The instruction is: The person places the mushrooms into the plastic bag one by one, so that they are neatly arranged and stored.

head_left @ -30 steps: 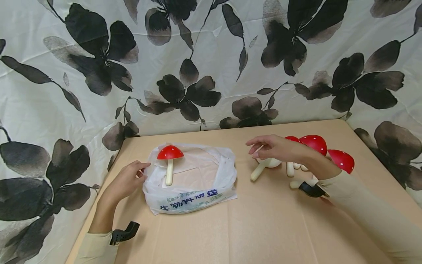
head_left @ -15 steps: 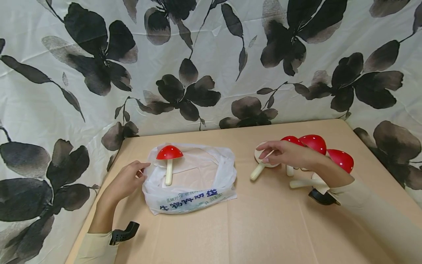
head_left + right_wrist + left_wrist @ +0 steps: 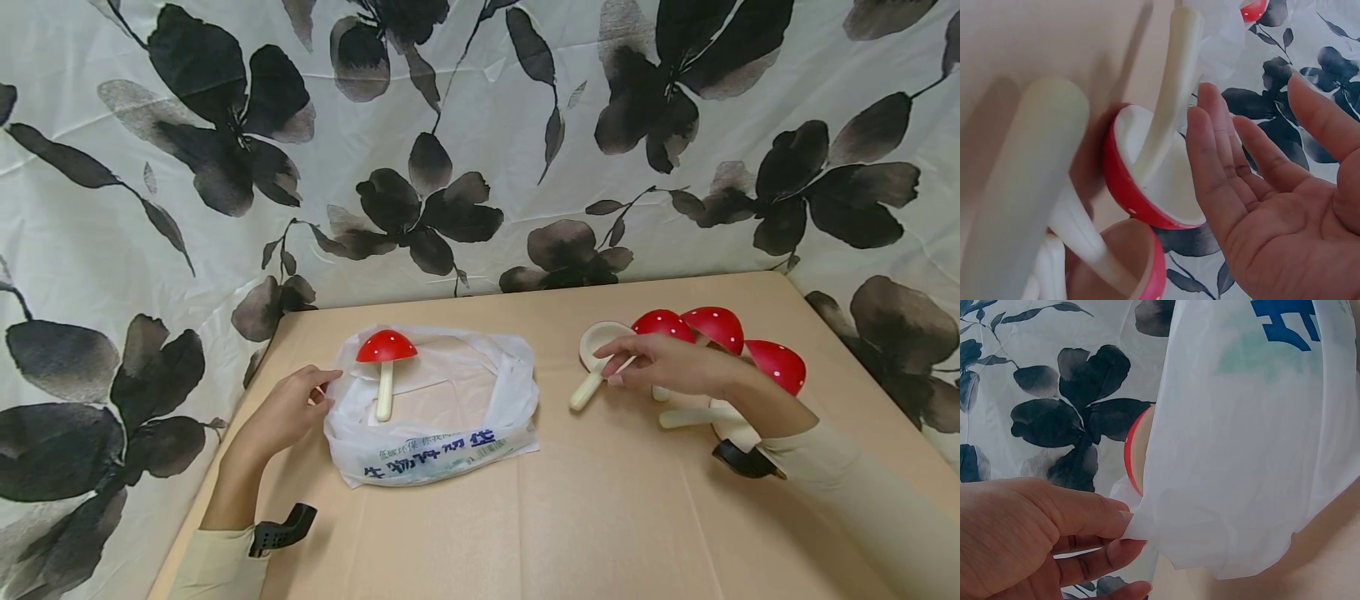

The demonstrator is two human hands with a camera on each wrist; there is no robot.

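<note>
My right hand (image 3: 671,365) partly covers the clustered mushrooms (image 3: 716,327) and the near mushroom (image 3: 587,390), which lies on the table (image 3: 600,508), underside showing; whether I touch it, I cannot tell. My thumb and loose fingers stand apart, gripping nothing. My left hand (image 3: 288,410) pinches the bag's edge; the bag (image 3: 431,462) mostly hides the red-capped mushroom (image 3: 386,348) from my left wrist.
</note>
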